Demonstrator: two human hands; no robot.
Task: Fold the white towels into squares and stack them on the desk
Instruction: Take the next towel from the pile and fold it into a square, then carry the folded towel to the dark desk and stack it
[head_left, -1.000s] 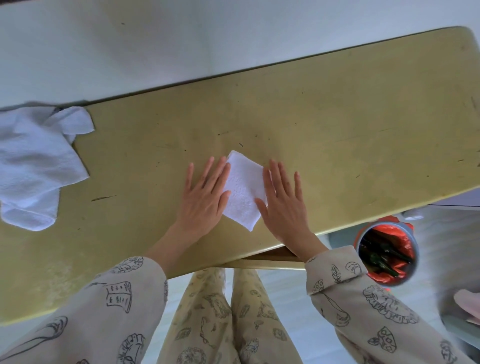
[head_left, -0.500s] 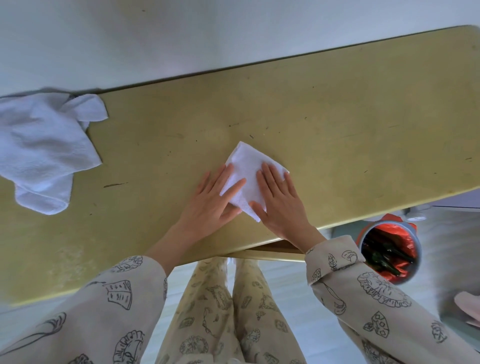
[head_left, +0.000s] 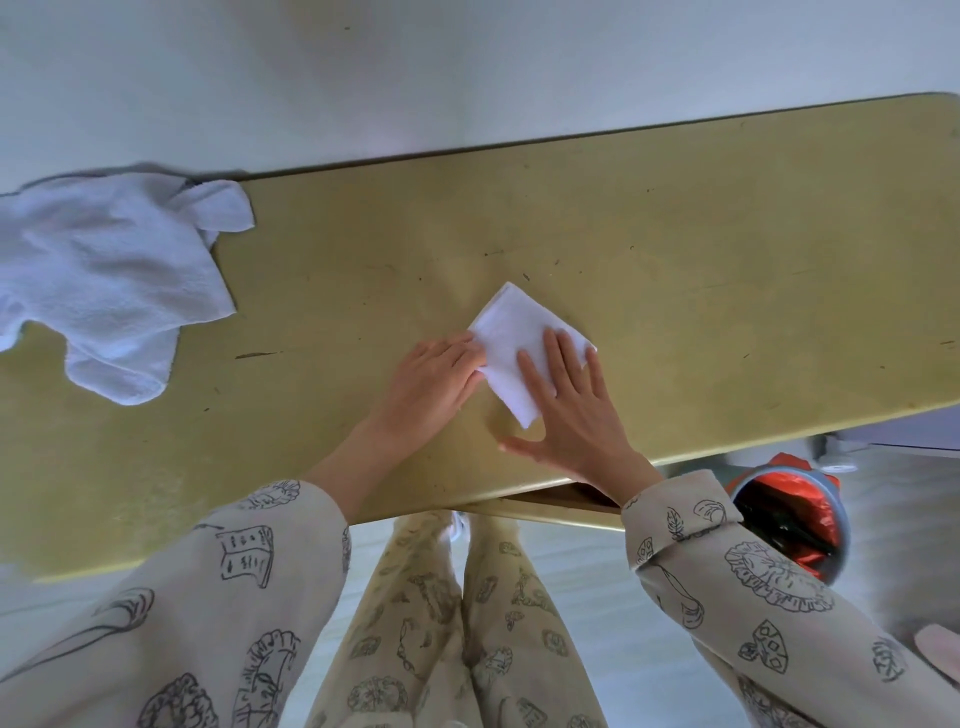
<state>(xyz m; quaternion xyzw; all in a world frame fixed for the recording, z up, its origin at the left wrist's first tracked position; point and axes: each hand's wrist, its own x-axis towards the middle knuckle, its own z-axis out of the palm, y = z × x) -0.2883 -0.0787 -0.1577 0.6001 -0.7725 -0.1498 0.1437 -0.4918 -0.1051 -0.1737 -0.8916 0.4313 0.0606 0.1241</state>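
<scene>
A small folded white towel (head_left: 511, 335) lies as a square, turned like a diamond, near the front middle of the yellow desk (head_left: 675, 270). My right hand (head_left: 569, 410) rests flat on its right half, fingers spread. My left hand (head_left: 434, 382) touches the towel's left edge with curled fingertips. A pile of unfolded white towels (head_left: 98, 275) lies crumpled at the desk's far left, partly hanging over the back edge.
A white wall runs behind the desk. On the floor to the right, below the desk's front edge, stands a round bin with a red liner (head_left: 789, 519). My patterned trouser legs (head_left: 457, 623) show under the desk edge.
Both hands slid over the folded towel. My right hand now lies flat on its right half, and my left hand has pulled back to its left edge. The towel turned slightly.
</scene>
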